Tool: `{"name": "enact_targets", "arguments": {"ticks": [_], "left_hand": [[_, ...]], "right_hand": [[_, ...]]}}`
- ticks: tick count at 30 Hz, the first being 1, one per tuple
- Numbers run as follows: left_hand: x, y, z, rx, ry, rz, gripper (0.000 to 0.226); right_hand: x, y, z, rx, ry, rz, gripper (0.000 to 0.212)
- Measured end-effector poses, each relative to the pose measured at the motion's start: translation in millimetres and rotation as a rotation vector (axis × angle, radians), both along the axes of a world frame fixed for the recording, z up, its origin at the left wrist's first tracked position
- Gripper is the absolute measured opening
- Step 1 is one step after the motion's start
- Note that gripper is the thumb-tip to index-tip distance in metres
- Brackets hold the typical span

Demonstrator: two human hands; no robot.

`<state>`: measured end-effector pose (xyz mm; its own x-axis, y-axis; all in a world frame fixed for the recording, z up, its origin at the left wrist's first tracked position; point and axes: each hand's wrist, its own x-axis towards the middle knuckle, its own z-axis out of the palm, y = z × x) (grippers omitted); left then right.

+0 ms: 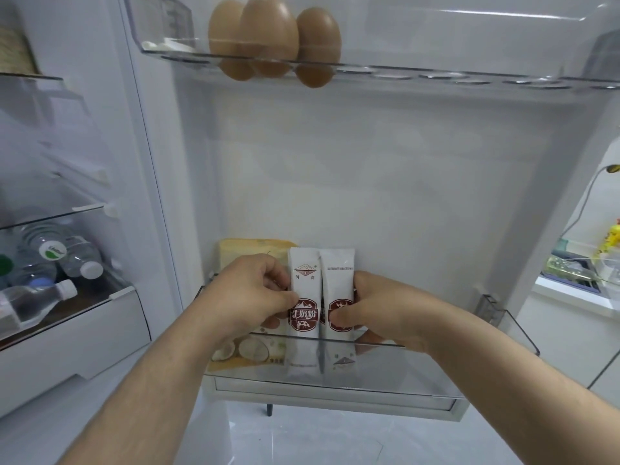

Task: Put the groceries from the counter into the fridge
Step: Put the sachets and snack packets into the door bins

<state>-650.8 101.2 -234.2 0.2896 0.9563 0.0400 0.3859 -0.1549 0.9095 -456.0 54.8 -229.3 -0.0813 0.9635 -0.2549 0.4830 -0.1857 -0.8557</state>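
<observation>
In the door bin (419, 370), the left sachet (303, 293) is pinched by the left hand (251, 290) from nine o'clock; the right sachet (338, 283) is gripped, fingers curled, by the right hand (382, 310) from three o'clock.

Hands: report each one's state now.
Left hand: pinches the left white maroon-labelled sachet.
Right hand: grips the right white maroon-labelled sachet.

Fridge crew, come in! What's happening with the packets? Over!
Left hand pinches left sachet. Right hand holds right sachet. Both upright in door shelf. Yellow packet behind left hand, nothing blocking.
</observation>
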Motion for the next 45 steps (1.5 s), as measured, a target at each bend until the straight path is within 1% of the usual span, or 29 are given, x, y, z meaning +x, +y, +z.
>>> {"name": "enact_targets", "arguments": {"ticks": [4,10,15,19,26,30,32,34,35,37,38,39,40,41,42,45], "left_hand": [[2.3,-1.3,1.4,-0.031,-0.040,0.018,0.009],[4.6,-2.1,2.8,-0.038,-0.056,0.027,0.010],[5.3,-1.9,2.8,-0.041,-0.035,0.035,0.009],[6.5,-1.2,2.6,-0.028,-0.028,0.047,0.012],[5.9,1.5,-0.7,0.111,0.053,0.142,0.019],[4.8,-6.4,6.8,0.304,0.259,0.212,0.017],[4.1,-13.0,13.4,0.375,0.303,0.235,0.014],[2.8,-18.6,19.5,0.454,0.286,0.244,0.013],[2.7,-21.9,22.0,0.487,0.253,0.231,0.012],[4.7,-27.4,24.7,0.527,0.140,0.140,0.009],[6.8,-30.4,26.1,0.529,0.084,0.068,0.006],[9.3,-33.2,27.3,0.523,0.064,-0.009,0.003],[12.2,-35.4,27.9,0.524,0.084,-0.081,0.010],[15.1,-36.3,27.3,0.538,0.137,-0.142,0.021],[18.4,-36.5,27.1,0.569,0.190,-0.181,0.030],[29.6,-39.1,31.5,0.704,0.309,-0.239,0.044]], "right_hand": [[0.3,5.5,-1.7,-0.013,0.007,-0.001,0.030],[2.4,9.8,-1.8,-0.096,0.105,0.021,0.026],[0.7,10.7,-3.2,-0.116,0.088,0.028,0.028],[2.8,8.6,0.1,-0.147,0.038,0.034,0.022],[10.8,4.7,7.7,-0.154,-0.032,0.053,0.021],[15.4,-0.2,8.8,-0.143,-0.075,-0.008,0.025],[18.0,-3.5,10.3,-0.132,-0.108,-0.049,0.029],[22.0,-8.0,12.5,-0.106,-0.170,-0.088,0.035],[24.5,-11.7,14.2,-0.088,-0.216,-0.104,0.042],[31.4,-20.6,18.3,-0.028,-0.323,-0.133,0.053],[34.6,-26.3,21.0,0.020,-0.378,-0.144,0.052],[37.0,-32.7,24.2,0.081,-0.430,-0.150,0.045],[39.0,-39.5,27.2,0.149,-0.485,-0.156,0.037],[41.1,-46.3,29.3,0.219,-0.549,-0.162,0.033],[42.4,-53.5,31.0,0.285,-0.620,-0.166,0.033],[46.1,-76.4,32.7,0.403,-0.874,-0.194,0.037]]}}
